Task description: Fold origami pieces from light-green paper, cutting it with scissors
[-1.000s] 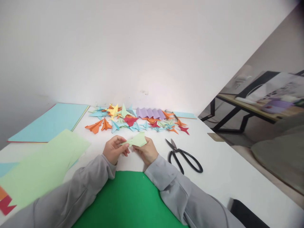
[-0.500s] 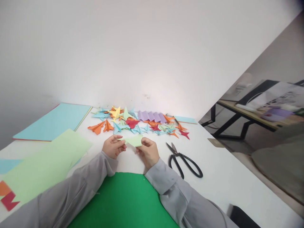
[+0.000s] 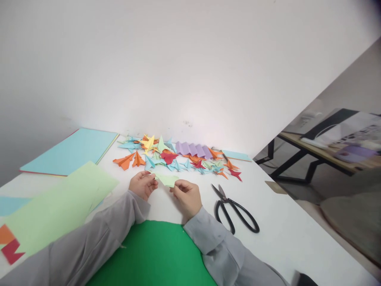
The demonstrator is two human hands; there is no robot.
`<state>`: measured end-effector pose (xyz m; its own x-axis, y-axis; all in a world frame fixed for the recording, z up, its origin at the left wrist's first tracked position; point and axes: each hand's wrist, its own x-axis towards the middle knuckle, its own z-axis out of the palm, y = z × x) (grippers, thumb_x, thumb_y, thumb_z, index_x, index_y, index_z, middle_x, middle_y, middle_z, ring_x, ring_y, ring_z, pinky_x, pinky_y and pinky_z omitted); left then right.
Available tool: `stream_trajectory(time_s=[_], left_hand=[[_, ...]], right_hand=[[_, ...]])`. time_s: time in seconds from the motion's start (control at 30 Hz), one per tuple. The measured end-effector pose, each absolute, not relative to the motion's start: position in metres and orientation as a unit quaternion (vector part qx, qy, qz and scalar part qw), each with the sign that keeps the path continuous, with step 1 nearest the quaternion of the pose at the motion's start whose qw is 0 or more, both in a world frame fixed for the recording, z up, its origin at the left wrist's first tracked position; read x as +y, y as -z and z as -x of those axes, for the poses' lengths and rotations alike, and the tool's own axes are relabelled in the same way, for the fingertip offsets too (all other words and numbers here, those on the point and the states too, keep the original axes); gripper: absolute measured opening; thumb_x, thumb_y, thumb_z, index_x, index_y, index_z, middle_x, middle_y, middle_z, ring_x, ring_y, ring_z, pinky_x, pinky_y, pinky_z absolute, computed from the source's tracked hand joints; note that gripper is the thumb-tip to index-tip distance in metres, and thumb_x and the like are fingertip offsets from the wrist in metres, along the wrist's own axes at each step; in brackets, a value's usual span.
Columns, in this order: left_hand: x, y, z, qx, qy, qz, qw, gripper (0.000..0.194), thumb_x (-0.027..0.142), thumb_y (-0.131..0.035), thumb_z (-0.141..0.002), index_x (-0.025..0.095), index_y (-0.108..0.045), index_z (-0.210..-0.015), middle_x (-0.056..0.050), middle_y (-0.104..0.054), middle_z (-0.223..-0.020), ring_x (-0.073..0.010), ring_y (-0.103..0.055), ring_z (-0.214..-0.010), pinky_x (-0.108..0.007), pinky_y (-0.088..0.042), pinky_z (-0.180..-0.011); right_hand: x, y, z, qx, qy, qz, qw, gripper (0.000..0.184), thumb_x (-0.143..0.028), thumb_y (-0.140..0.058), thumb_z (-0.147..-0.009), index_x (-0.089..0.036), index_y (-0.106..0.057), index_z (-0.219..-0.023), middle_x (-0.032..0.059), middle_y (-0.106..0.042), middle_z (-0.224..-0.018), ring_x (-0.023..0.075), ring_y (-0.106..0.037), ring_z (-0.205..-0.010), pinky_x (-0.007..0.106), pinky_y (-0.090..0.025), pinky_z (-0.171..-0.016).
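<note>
Between my hands, raised a little over the white table, is a small light green piece of folded paper (image 3: pixel 167 180). My left hand (image 3: pixel 143 185) pinches its left end between thumb and fingers. At the opposite end, my right hand (image 3: pixel 187 195) grips the lower right edge, fingers curled. Beyond the hands lie many small folded paper shapes, among them an orange paper plane (image 3: pixel 123 161), a red one (image 3: pixel 169 157) and a yellow one (image 3: pixel 149 143). A pair of black-handled scissors (image 3: pixel 226 200) rests to the right of my right hand, blades partly apart.
Light green sheets (image 3: pixel 65 198) and a stack topped with light blue paper (image 3: pixel 71 153) lie on the left. Purple pleated paper (image 3: pixel 193 150) stands near the wall. Orange and red scraps (image 3: pixel 12 250) sit at lower left. Something green (image 3: pixel 154 254) fills the near edge. Another table (image 3: pixel 315 153) stands at right.
My right hand's fingers have shifted to the lower right edge of the green paper, and the paper has tilted. My left hand keeps its pinch. The whole view has shifted slightly.
</note>
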<state>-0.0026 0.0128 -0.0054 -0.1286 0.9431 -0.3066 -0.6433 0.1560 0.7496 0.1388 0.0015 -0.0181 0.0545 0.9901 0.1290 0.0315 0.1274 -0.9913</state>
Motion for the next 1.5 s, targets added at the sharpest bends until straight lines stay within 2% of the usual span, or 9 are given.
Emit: stream_trajectory(time_s=[0.23,0.5,0.57,0.63,0.73,0.93,1.13,1.37,1.5], left_hand=[[0.013,0.003,0.002,0.411,-0.625,-0.164,0.643,0.018,0.015,-0.062,-0.065,0.016,-0.044,-0.065,0.0,-0.057,-0.049,-0.0099,-0.052,-0.038,-0.02,-0.041,-0.039],[0.013,0.003,0.002,0.402,-0.621,-0.174,0.65,0.016,0.012,-0.06,-0.061,0.015,-0.044,-0.059,0.0,-0.056,-0.045,-0.0096,-0.051,-0.036,-0.02,-0.039,-0.039],[0.014,0.004,0.002,0.401,-0.621,-0.176,0.65,0.016,0.012,-0.06,-0.06,0.015,-0.044,-0.058,0.001,-0.056,-0.045,-0.0093,-0.051,-0.037,-0.02,-0.039,-0.039],[0.014,0.004,0.002,0.401,-0.619,-0.176,0.652,0.016,0.012,-0.06,-0.059,0.015,-0.044,-0.058,0.0,-0.055,-0.045,-0.0093,-0.051,-0.037,-0.02,-0.039,-0.039],[0.014,0.005,0.002,0.401,-0.615,-0.179,0.655,0.015,0.011,-0.059,-0.059,0.015,-0.044,-0.057,0.0,-0.055,-0.045,-0.0094,-0.051,-0.036,-0.02,-0.038,-0.039],[0.014,0.006,0.002,0.403,-0.611,-0.198,0.652,0.015,0.012,-0.061,-0.055,0.014,-0.046,-0.056,0.0,-0.056,-0.046,-0.0091,-0.051,-0.037,-0.02,-0.039,-0.039],[0.012,0.007,0.0,0.413,-0.59,-0.273,0.638,0.017,0.019,-0.063,-0.053,0.014,-0.047,-0.056,0.0,-0.057,-0.047,-0.009,-0.051,-0.037,-0.021,-0.039,-0.038],[0.001,0.012,-0.006,0.425,-0.555,-0.414,0.583,0.02,0.027,-0.064,-0.055,0.014,-0.049,-0.056,0.001,-0.056,-0.046,-0.0094,-0.049,-0.035,-0.021,-0.036,-0.035],[-0.006,0.002,-0.009,0.457,-0.51,-0.561,0.465,0.015,0.027,-0.059,-0.063,0.015,-0.051,-0.061,0.004,-0.05,-0.041,-0.0093,-0.048,-0.038,-0.022,-0.04,-0.042]], right_hand=[[0.013,0.014,-0.138,-0.523,-0.372,0.517,0.566,0.014,-0.024,-0.056,-0.064,-0.017,-0.058,-0.052,-0.003,-0.05,-0.043,0.0089,-0.04,-0.04,0.021,-0.031,-0.041],[0.073,-0.004,-0.099,-0.569,-0.309,0.564,0.513,0.021,-0.029,-0.051,-0.067,-0.018,-0.058,-0.051,-0.0029,-0.054,-0.046,0.0108,-0.046,-0.043,0.023,-0.036,-0.046],[0.086,0.0,-0.095,-0.573,-0.305,0.572,0.501,0.017,-0.03,-0.054,-0.065,-0.018,-0.063,-0.057,-0.0035,-0.053,-0.043,0.0125,-0.048,-0.045,0.024,-0.037,-0.048],[0.091,0.006,-0.097,-0.572,-0.302,0.582,0.493,0.02,-0.033,-0.057,-0.064,-0.018,-0.068,-0.071,-0.0036,-0.054,-0.042,0.0138,-0.05,-0.046,0.025,-0.038,-0.05],[0.078,0.015,-0.108,-0.573,-0.292,0.59,0.488,0.025,-0.036,-0.056,-0.067,-0.017,-0.069,-0.077,-0.0019,-0.057,-0.046,0.0141,-0.051,-0.047,0.026,-0.039,-0.051],[0.019,0.025,-0.134,-0.588,-0.313,0.57,0.481,0.023,-0.039,-0.057,-0.068,-0.018,-0.068,-0.069,-0.0011,-0.057,-0.046,0.0139,-0.049,-0.044,0.026,-0.037,-0.049],[-0.001,0.028,-0.139,-0.623,-0.337,0.531,0.465,0.018,-0.035,-0.059,-0.067,-0.02,-0.069,-0.065,-0.0038,-0.049,-0.039,0.0115,-0.042,-0.04,0.026,-0.033,-0.046],[0.005,0.027,-0.14,-0.631,-0.335,0.518,0.47,0.019,-0.034,-0.058,-0.064,-0.018,-0.069,-0.061,-0.004,-0.047,-0.041,0.0102,-0.038,-0.041,0.024,-0.032,-0.046],[0.005,0.029,-0.14,-0.656,-0.326,0.514,0.446,0.025,-0.037,-0.055,-0.065,-0.016,-0.068,-0.063,-0.0037,-0.045,-0.042,0.0099,-0.038,-0.043,0.024,-0.032,-0.048]])
